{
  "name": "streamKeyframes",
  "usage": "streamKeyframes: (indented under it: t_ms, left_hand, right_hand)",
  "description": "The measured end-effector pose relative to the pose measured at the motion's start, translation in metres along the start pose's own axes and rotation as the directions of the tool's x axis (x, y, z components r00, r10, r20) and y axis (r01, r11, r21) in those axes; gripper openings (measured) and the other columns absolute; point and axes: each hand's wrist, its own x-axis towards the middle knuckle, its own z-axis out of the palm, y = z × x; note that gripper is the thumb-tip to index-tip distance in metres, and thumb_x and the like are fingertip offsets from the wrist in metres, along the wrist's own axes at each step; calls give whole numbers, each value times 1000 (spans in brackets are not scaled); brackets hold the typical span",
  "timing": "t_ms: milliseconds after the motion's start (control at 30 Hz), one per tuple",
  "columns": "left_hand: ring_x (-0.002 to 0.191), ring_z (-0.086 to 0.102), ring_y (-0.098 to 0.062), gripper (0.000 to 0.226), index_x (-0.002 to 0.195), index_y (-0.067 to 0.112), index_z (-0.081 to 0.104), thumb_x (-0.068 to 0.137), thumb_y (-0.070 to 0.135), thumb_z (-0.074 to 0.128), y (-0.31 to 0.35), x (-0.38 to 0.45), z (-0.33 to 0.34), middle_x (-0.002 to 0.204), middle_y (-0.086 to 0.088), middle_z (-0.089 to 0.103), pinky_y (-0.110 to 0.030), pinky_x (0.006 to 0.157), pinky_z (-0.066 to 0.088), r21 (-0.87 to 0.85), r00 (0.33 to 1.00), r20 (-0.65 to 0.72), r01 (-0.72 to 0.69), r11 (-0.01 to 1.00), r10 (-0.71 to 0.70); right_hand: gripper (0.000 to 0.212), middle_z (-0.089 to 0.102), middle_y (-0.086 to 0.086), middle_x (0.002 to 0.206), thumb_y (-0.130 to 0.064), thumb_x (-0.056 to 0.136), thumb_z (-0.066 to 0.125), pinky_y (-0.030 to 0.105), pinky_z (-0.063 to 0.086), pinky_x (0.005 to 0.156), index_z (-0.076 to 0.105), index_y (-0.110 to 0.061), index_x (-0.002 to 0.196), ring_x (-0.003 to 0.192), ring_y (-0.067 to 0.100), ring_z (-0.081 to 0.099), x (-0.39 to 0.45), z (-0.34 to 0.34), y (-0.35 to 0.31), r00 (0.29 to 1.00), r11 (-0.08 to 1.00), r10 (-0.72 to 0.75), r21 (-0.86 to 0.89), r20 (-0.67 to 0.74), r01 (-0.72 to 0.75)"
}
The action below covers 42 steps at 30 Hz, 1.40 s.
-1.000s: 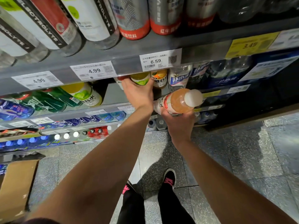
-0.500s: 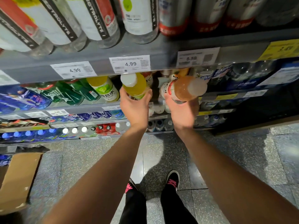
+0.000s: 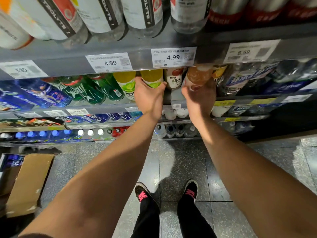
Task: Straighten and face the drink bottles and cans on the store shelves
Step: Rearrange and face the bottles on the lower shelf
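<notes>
My left hand (image 3: pixel 148 97) grips a yellow-green drink bottle (image 3: pixel 152 78) at the front of the second shelf (image 3: pixel 96 106). My right hand (image 3: pixel 199 98) grips an orange drink bottle (image 3: pixel 197 78) just to its right, upright on the same shelf. Between them stands a bottle with a red-and-white label (image 3: pixel 174 78). The tops of both held bottles are hidden behind the upper shelf's price strip (image 3: pixel 173 56). Another yellow-green bottle (image 3: pixel 126 84) stands left of my left hand.
Green bottles (image 3: pixel 96 88) and blue bottles (image 3: pixel 39 95) fill the shelf to the left, dark blue-labelled bottles (image 3: pixel 243 79) the right. Electrolyte bottles (image 3: pixel 103 16) line the shelf above. Lower shelves hold more drinks. A cardboard box (image 3: pixel 29 182) lies on the floor at left; my shoes (image 3: pixel 142 193) stand below.
Both hands moved forward and pushed their bottles from in front of the shelf into the second shelf row. The view shifted left and closer.
</notes>
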Motion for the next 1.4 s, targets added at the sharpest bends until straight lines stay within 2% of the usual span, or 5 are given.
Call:
streamKeyframes:
  t_ms: [700, 900, 1033, 1167, 1400]
  left_hand:
    - [115, 56, -13, 66, 132, 12, 51, 82, 44, 80, -22, -60, -23, 125, 0, 57, -24, 98, 43, 16, 977, 208, 53, 998, -56]
    - [129, 50, -15, 76, 143, 15, 49, 85, 61, 67, 0, -68, -59, 143, -2, 52, -24, 99, 35, 45, 932, 359, 35, 998, -49]
    - [106, 55, 8, 77, 146, 14, 45, 88, 61, 63, 28, -67, -89, 149, -4, 48, -13, 90, 41, 18, 908, 417, 34, 999, -38]
    - [132, 51, -23, 78, 149, 15, 42, 89, 61, 62, 55, -63, -125, 153, -6, 45, -36, 106, 42, -16, 890, 456, 26, 1000, -16]
    - [131, 47, -17, 65, 143, 18, 49, 91, 55, 63, 95, -55, -208, 148, -6, 48, -24, 99, 33, -59, 900, 427, -65, 996, 85]
  right_hand:
    - [65, 56, 20, 131, -30, 79, 77, 39, 39, 103, 51, 1, 130, 128, 34, 46, -25, -34, 4, 974, 956, 99, -291, 206, -35]
    - [40, 66, 17, 116, -36, 93, 65, 32, 49, 86, 67, -2, 112, 108, 30, 62, -13, -62, -22, 849, 947, 280, -272, 448, -169]
    - [26, 59, -7, 55, -19, 91, 70, 17, 36, 50, 62, -14, 66, 50, 6, 51, -13, -91, -40, 817, 974, 208, -35, 538, -225]
    - [37, 72, 11, 103, -34, 92, 69, 22, 46, 65, 70, -3, 112, 83, 17, 61, -22, -113, -74, 737, 987, 140, -38, 661, -153]
    - [46, 67, 6, 117, -42, 86, 74, 29, 48, 91, 65, -11, 119, 107, 20, 63, -63, -130, -160, 713, 999, -39, 42, 700, 14]
